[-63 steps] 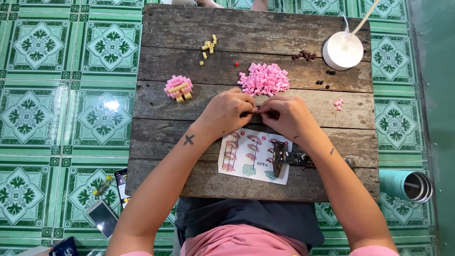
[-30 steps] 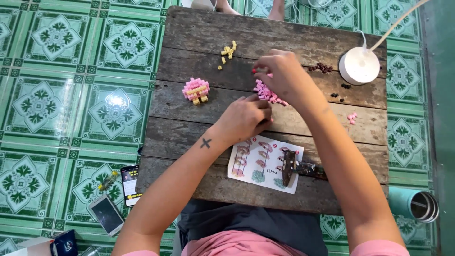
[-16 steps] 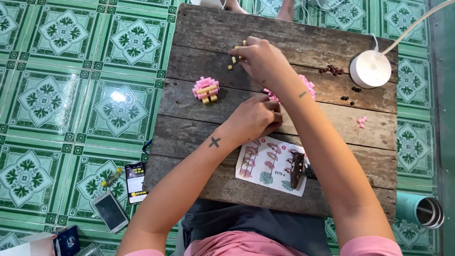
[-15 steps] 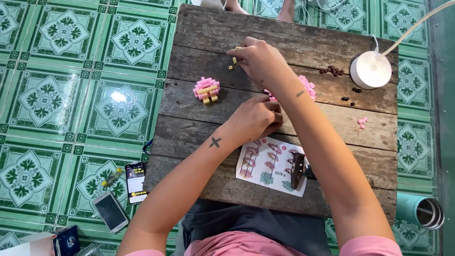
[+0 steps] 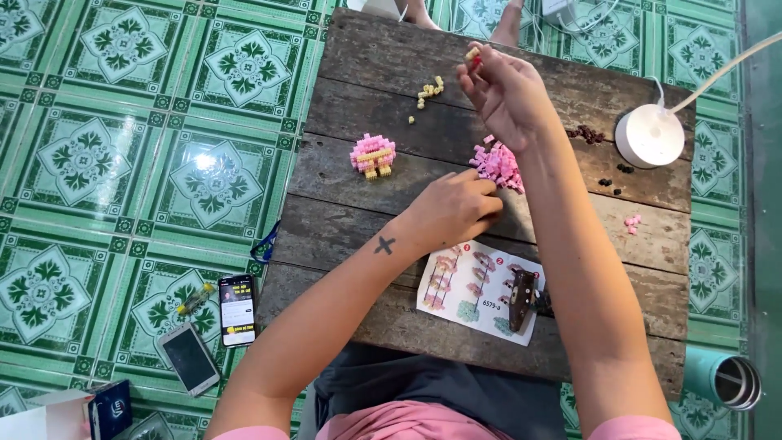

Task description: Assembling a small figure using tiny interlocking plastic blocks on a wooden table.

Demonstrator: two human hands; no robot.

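My right hand (image 5: pixel 505 94) is raised over the far part of the wooden table (image 5: pixel 350 171) and pinches a small yellow brick (image 5: pixel 472 54) at its fingertips. My left hand (image 5: pixel 452 208) rests closed on the table beside a heap of pink bricks (image 5: pixel 498 163); whether it holds a piece is hidden. A few loose yellow bricks (image 5: pixel 428 92) lie near the far edge. A small pink and yellow built model (image 5: pixel 372 155) stands to the left. An instruction sheet (image 5: pixel 476 291) lies near me with a dark tool (image 5: pixel 521 299) on it.
A round white lamp base (image 5: pixel 649 135) with a cable stands at the right, dark bricks (image 5: pixel 585 134) beside it. Two phones (image 5: pixel 237 308) lie on the green tiled floor at the left. A teal tube (image 5: pixel 723 376) lies at lower right. Another person's feet (image 5: pixel 423 12) show beyond the table.
My right hand reached from the pink heap to the yellow bricks and has lifted with a yellow brick pinched in it. My left hand has stayed by the pink heap.
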